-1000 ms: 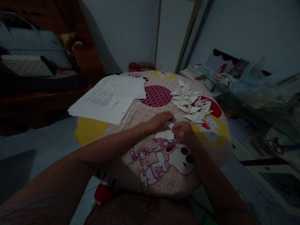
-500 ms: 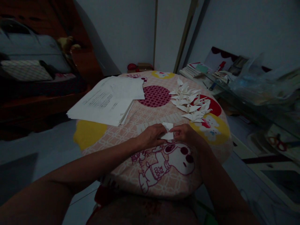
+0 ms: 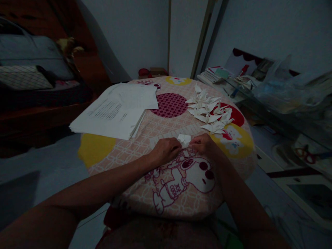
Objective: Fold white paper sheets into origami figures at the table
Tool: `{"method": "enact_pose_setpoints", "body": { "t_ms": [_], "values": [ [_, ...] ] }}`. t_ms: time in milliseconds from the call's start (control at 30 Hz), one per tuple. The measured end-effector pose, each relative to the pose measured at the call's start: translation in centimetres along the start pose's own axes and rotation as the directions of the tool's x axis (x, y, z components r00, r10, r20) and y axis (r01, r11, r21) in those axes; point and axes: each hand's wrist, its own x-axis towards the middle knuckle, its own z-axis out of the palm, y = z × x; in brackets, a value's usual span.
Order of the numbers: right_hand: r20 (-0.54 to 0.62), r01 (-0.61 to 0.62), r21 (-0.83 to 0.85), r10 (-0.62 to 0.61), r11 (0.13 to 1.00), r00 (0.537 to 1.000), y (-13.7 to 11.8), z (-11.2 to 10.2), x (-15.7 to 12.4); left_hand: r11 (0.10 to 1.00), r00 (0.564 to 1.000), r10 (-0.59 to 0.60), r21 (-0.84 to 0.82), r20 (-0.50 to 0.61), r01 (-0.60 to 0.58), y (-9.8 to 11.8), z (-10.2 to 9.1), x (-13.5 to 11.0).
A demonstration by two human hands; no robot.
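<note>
A small folded piece of white paper [image 3: 184, 139] lies between my hands over the table. My left hand [image 3: 167, 149] grips its left edge with the fingers curled together. On the paper's right edge, my right hand [image 3: 203, 143] pinches with thumb and fingers. Beyond my right hand sit several folded white paper cranes [image 3: 207, 110], grouped close together. A thick stack of printed paper sheets [image 3: 111, 112] rests farther off to the left.
The round table wears a patterned cloth [image 3: 145, 145]. At the right stands a glass-topped surface with a plastic bag [image 3: 282, 88] and a pile of booklets [image 3: 211, 74]. A wooden seat at the left holds a grey bag [image 3: 33, 52] and a checked pouch [image 3: 24, 76].
The paper between my hands has changed shape: its lower part is folded up and it looks smaller. Both hands stay at its sides. The view has shifted slightly.
</note>
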Motion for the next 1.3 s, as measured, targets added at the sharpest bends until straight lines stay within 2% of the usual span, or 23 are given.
{"method": "enact_pose_setpoints", "body": {
  "t_ms": [133,267,467,633,700,967,1133,1300],
  "values": [
    [-0.014,-0.069,-0.008,0.069,0.998,0.998,-0.2,0.5,0.4,0.969,0.977,-0.212,-0.128,0.003,0.211,0.3,-0.3,0.5],
    [-0.056,-0.103,-0.073,0.099,0.992,0.993,-0.5,0.9,0.8,0.932,0.952,-0.305,-0.195,0.025,0.304,0.8,-0.4,0.7],
    [-0.102,-0.122,-0.137,0.108,0.983,0.989,-0.3,1.3,0.9,0.938,0.951,-0.308,-0.162,0.02,0.307,1.0,-0.2,0.3],
    [-0.109,-0.071,-0.146,0.055,0.987,0.993,-0.2,1.4,0.8,0.983,0.983,-0.183,-0.027,0.016,0.183,0.1,-0.1,0.4],
    [-0.108,-0.074,-0.152,0.057,0.986,0.992,-0.4,1.4,0.8,0.985,0.985,-0.17,-0.009,0.035,0.17,-0.1,-0.1,0.5],
    [-0.129,-0.177,-0.216,0.152,0.96,0.98,-1.7,1.6,0.9,0.934,0.945,-0.323,-0.145,0.045,0.327,0.7,-0.3,0.8],
    [-0.125,-0.175,-0.248,0.148,0.953,0.981,-1.6,1.5,1.0,0.94,0.948,-0.316,-0.121,0.043,0.318,0.7,-0.3,0.8],
    [-0.071,-0.127,-0.199,0.115,0.972,0.991,-0.9,1.1,1.1,0.939,0.944,-0.323,-0.107,0.066,0.328,0.5,-0.4,1.1]
  ]
}}
